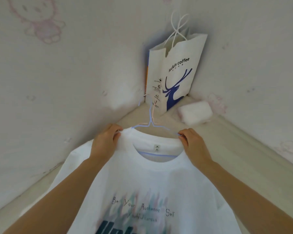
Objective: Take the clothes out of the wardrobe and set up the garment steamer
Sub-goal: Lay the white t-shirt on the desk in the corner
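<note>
A white T-shirt point(147, 181) with printed lettering on its front lies spread out below me, its collar pointing toward the room corner. A thin light-blue wire hanger point(150, 123) sits inside the collar, hook pointing away, with a pink wire running alongside it. My left hand point(105, 142) pinches the left shoulder seam at the collar. At the right side of the collar, my right hand point(194, 144) pinches the shirt together with the hanger's arm. No garment steamer is in view.
A white paper coffee bag point(174, 70) with a blue deer print stands upright in the corner. A folded white cloth packet point(194, 112) lies to its right. Pale walls with faint pink cartoon prints close in on both sides of the light surface.
</note>
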